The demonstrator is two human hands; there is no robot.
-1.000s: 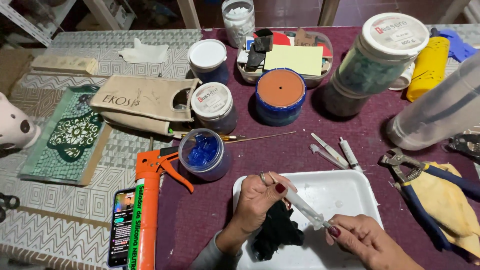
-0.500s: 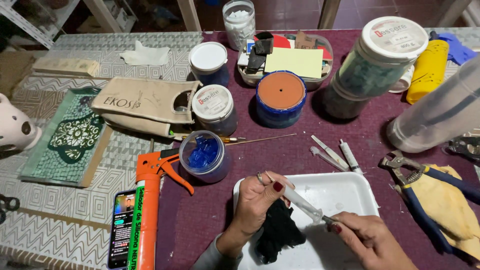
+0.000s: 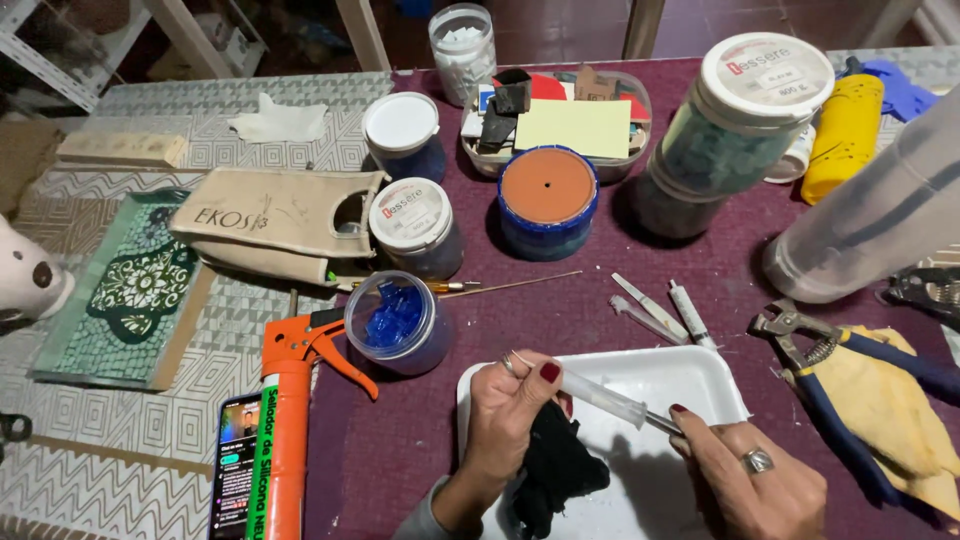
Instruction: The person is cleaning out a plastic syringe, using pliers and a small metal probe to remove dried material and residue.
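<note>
Syringe [image 3: 603,397], clear and slim, is held level above the white tray [image 3: 700,368] at the near edge of the table [image 3: 600,290], spanning the space between both hands. Left hand [image 3: 510,410] pinches the barrel's back end between thumb and fingers, its grip clamped tight there while a black cloth [image 3: 556,472] is bunched under the same palm (likely kept there to wipe up, judging by how it rests inside the tray). Right hand [image 3: 755,485] closes its fingertips on the thin metal tip, a grip also shut on the syringe, so the tool is steadied at both ends and any drip would land in the tray.

Just beyond the tray lie three more syringes [image 3: 655,310], loose and side by side. To the right, blue-handled nippers [image 3: 830,365] rest on a yellow cloth [image 3: 895,410]. To the left stands an open jar of blue pieces [image 3: 397,322], near the orange caulking gun [image 3: 285,420] and a phone [image 3: 236,465]. Further back sit lidded jars, a blue tub with a brown lid [image 3: 547,200] and a green mosaic panel [image 3: 130,290], all well apart from the hands.
</note>
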